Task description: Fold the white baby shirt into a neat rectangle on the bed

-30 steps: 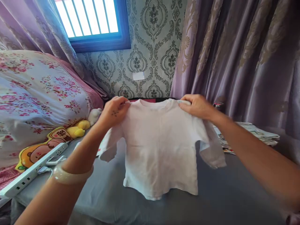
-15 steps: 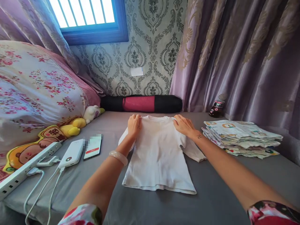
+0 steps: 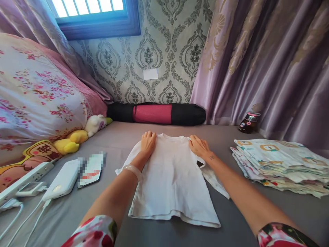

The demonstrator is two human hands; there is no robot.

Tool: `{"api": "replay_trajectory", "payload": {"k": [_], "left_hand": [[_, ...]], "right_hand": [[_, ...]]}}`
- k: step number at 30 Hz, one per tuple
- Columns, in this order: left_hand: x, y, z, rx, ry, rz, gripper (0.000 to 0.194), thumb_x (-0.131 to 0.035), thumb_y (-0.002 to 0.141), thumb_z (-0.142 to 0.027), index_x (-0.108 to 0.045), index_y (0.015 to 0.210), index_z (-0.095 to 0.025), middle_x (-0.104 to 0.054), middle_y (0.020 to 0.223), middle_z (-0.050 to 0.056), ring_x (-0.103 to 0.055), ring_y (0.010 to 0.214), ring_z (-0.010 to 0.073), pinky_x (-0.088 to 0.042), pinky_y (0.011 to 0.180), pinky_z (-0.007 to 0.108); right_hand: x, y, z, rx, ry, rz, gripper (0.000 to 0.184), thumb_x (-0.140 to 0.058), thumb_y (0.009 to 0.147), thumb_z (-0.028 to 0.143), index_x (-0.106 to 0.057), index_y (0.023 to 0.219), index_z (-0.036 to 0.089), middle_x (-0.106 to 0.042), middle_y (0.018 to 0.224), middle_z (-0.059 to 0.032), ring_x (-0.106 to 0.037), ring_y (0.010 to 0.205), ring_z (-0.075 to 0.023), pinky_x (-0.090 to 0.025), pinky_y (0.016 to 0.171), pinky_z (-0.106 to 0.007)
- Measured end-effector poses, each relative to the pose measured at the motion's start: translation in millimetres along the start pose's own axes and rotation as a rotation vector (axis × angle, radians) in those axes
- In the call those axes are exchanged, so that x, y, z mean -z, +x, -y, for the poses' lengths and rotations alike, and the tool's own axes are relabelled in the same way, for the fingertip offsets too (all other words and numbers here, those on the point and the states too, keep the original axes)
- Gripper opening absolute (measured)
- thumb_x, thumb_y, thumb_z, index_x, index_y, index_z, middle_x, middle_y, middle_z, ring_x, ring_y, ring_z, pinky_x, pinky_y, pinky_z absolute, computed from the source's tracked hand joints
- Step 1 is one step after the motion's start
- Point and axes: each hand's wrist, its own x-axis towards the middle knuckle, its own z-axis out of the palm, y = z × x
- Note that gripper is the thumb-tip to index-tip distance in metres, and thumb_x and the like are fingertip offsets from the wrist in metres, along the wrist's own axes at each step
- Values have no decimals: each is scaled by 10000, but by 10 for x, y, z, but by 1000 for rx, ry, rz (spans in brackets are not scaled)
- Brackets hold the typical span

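Note:
A small white long-sleeved shirt (image 3: 172, 178) lies spread on the grey bed sheet, its neckline pointing away from me and its hem toward me. My left hand (image 3: 148, 143) grips the left shoulder, fingers curled over the cloth. At the right shoulder, my right hand (image 3: 199, 145) pinches the fabric beside the neckline. The left sleeve runs out under my left forearm. Partly beneath my right forearm lies the right sleeve, angled down toward me. Both thumbs are mostly hidden.
To the right sits a stack of folded printed cloths (image 3: 280, 164), with a dark jar (image 3: 249, 122) behind it. A black and pink roll (image 3: 154, 114) lies along the wall. On the left are a phone (image 3: 92, 169), a white power bank (image 3: 63, 180), a power strip (image 3: 28, 180) and plush toys (image 3: 74, 139).
The view has shifted, so the shirt and hands sit slightly lower and the shirt looks larger. Both hands stay on the shoulders. More of the left sleeve shows.

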Motion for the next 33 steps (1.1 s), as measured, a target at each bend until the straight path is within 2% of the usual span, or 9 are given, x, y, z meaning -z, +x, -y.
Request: {"api": "replay_trajectory", "payload": {"k": [4,9,14,17,20,22,26,33], "left_hand": [[-141,152,128,-69,48,18,263,-356,972,-217,-590,1087,-186,-577,1074,123,-498,973,277,-372,799,381],[-284,358,215,-103,45,82,273,-357,960,-197,-590,1101,-192,-580,1093,136,-499,1005,280,-375,826,390],[-440,536,214,-53,-19,144,297,-341,957,-190,-604,1093,-200,-593,1111,142,-517,1035,278,-381,858,390],[-517,585,209,0,-108,260,306,-343,959,-213,-611,1106,-191,-612,1127,150,-541,1072,276,-384,886,395],[-551,607,215,46,-169,379,313,-356,959,-254,-613,1119,-176,-634,1148,154,-571,1091,282,-386,908,418],[-552,628,210,55,-185,412,313,-371,956,-289,-621,1109,-179,-646,1156,145,-586,1093,283,-386,918,431],[-533,694,147,39,-210,438,319,-396,952,-332,-635,1105,-185,-657,1174,127,-600,1105,280,-385,939,432],[-567,716,26,86,-209,423,318,-410,962,-341,-614,1120,-155,-650,1187,145,-595,1119,272,-413,912,366]], "right_hand": [[-164,192,17,-8,12,22,236,-325,1002,275,-534,1078,196,-648,1117,-84,-645,939,-223,-397,751,-311],[-246,423,-8,-7,11,69,252,-327,1008,307,-536,1092,193,-643,1144,-102,-639,978,-236,-400,775,-320],[-280,587,-49,-4,15,96,273,-332,1004,310,-541,1128,185,-633,1165,-119,-632,1003,-246,-403,814,-338],[-320,625,-76,5,35,133,270,-351,991,289,-563,1114,176,-628,1173,-125,-622,1027,-248,-407,835,-342],[-348,672,-98,4,97,182,245,-395,965,253,-592,1088,175,-615,1206,-125,-594,1084,-239,-410,854,-323],[-355,728,-95,-1,158,207,249,-427,953,256,-601,1114,178,-603,1234,-118,-575,1113,-231,-410,864,-305],[-371,852,-20,32,235,220,322,-442,970,300,-585,1227,171,-587,1276,-107,-531,1174,-217,-384,930,-287],[-483,875,125,3,236,151,303,-441,989,304,-617,1188,157,-589,1242,-113,-518,1178,-205,-363,981,-271]]}}
